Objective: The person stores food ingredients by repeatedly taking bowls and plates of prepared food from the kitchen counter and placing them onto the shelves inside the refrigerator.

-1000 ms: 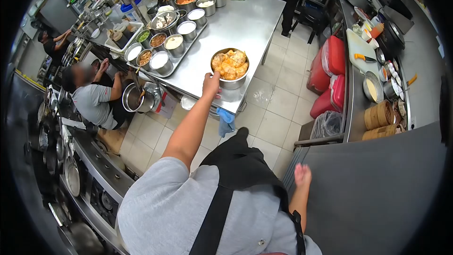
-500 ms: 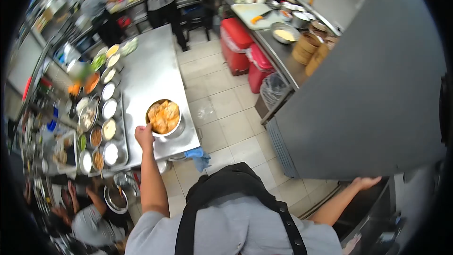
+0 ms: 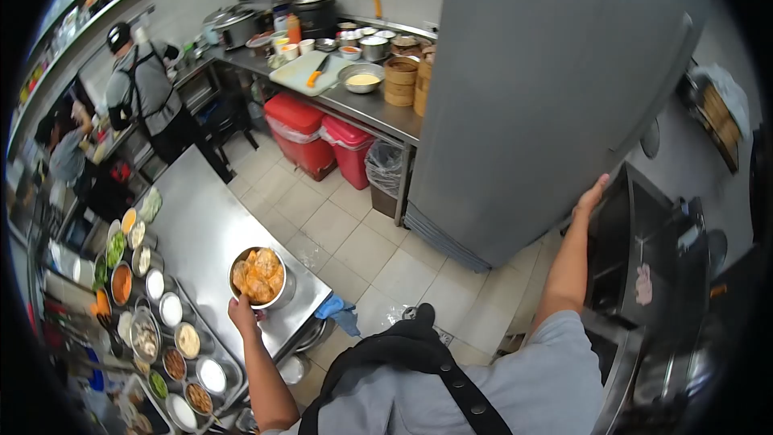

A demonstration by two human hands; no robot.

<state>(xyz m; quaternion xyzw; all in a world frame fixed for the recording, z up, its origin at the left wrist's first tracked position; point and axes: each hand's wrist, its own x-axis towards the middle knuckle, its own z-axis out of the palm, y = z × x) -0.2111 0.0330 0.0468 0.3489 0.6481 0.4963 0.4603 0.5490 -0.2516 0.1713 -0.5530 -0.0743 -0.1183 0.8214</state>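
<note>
My left hand (image 3: 243, 314) is closed on the rim of a round metal pot (image 3: 283, 294). Orange-coated pieces of food (image 3: 259, 275), perhaps chicken, fill the pot, which is at the near end of the steel table (image 3: 205, 209). Out to the right, my right hand (image 3: 593, 193) is at the lower edge of a tall grey refrigerator (image 3: 531, 105). Its fingers look stretched out along that edge, and I see nothing held in them.
Metal containers of ingredients (image 3: 171, 310) line the table's left side. A blue cloth (image 3: 338, 314) hangs at its corner. Red bins (image 3: 298, 133) stand under the counter, which carries a cutting board (image 3: 299, 72) and bamboo steamers (image 3: 400, 80). Right is a dark sink (image 3: 636, 274). Two people work at back left.
My view has swung right and up, showing more of the refrigerator and sink. My right hand has come forward along the refrigerator's edge. My left hand stays on the pot.
</note>
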